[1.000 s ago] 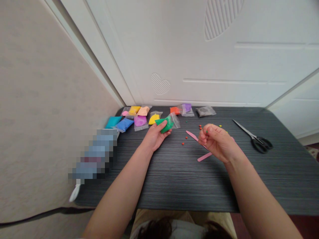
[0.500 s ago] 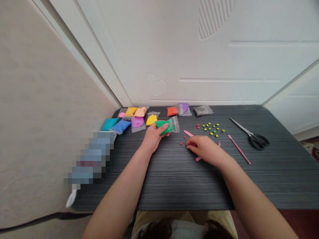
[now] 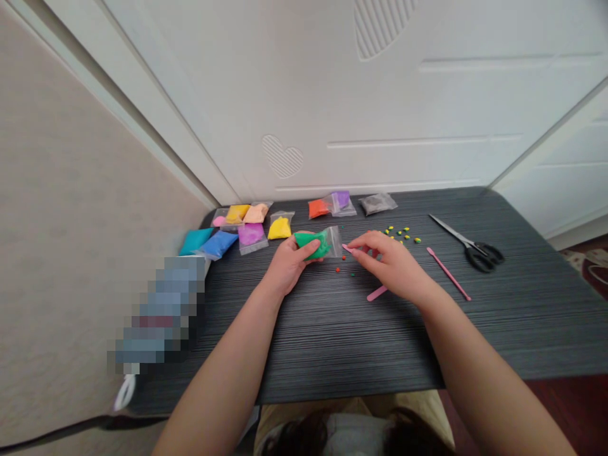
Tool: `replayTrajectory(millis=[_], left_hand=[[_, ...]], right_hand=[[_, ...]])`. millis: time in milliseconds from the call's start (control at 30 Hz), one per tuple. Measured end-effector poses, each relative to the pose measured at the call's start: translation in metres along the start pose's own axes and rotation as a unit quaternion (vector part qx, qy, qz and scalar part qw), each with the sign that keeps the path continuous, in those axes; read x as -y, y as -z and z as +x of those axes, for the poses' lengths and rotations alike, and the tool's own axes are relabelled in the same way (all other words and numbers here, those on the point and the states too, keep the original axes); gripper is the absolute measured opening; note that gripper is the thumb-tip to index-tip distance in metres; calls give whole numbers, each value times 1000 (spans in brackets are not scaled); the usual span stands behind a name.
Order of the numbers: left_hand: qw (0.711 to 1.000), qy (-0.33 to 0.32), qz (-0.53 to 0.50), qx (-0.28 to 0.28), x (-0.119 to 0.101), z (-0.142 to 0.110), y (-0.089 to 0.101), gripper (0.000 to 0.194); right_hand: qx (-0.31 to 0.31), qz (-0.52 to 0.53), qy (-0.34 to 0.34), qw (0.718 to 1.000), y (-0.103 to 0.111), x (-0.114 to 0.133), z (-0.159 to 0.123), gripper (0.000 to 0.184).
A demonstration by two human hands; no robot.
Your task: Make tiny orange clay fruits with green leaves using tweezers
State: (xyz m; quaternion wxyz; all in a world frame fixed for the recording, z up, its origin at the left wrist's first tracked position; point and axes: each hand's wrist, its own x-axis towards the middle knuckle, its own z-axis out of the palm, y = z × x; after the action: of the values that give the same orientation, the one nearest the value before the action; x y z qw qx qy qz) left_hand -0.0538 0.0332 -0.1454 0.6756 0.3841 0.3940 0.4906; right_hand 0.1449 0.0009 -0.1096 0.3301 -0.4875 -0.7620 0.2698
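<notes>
My left hand (image 3: 289,263) is wrapped round a clear zip bag of green modelling clay (image 3: 316,244), the bag's transparent end sticking out to the right. Fingers pinched, my right hand (image 3: 387,263) is on a pink modelling knife (image 3: 348,248); only its tip shows, and the hand covers the rest. Small red bits (image 3: 337,270) and a tiny green bit (image 3: 353,275) lie on the table between the hands. Beyond my right hand are several small yellow-and-green pieces (image 3: 406,237), some of them hidden. Another pink tool (image 3: 377,292) pokes out from under that hand.
Bags of coloured clay, among them yellow (image 3: 280,227), purple (image 3: 253,235), blue (image 3: 218,245) and orange (image 3: 318,208), line the back left. A grey bag (image 3: 378,203) lies at the back. To the right are a pink stick tool (image 3: 449,274) and black-handled scissors (image 3: 479,254).
My right hand has moved up and forward onto the pink modelling knife, uncovering a tiny green bit on the table. My left hand still holds the green clay bag. The view has shifted slightly.
</notes>
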Motion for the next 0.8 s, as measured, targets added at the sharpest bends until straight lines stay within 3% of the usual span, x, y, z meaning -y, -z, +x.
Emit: replayTrajectory(millis=[67, 200, 567, 800], left_hand=[[1000, 7, 3, 27, 0, -3, -3, 25], [997, 2, 20, 72, 2, -7, -7, 24], [992, -20, 80, 90, 8, -11, -12, 26], [996, -13, 46, 77, 9, -9, -11, 25]], right_hand=[[-27, 31, 18, 999, -2, 1, 1, 20], [-21, 41, 35, 998, -10, -2, 2, 18], [-1, 12, 27, 1000, -16, -3, -1, 13], [2, 48, 23, 999, -11, 7, -1, 13]])
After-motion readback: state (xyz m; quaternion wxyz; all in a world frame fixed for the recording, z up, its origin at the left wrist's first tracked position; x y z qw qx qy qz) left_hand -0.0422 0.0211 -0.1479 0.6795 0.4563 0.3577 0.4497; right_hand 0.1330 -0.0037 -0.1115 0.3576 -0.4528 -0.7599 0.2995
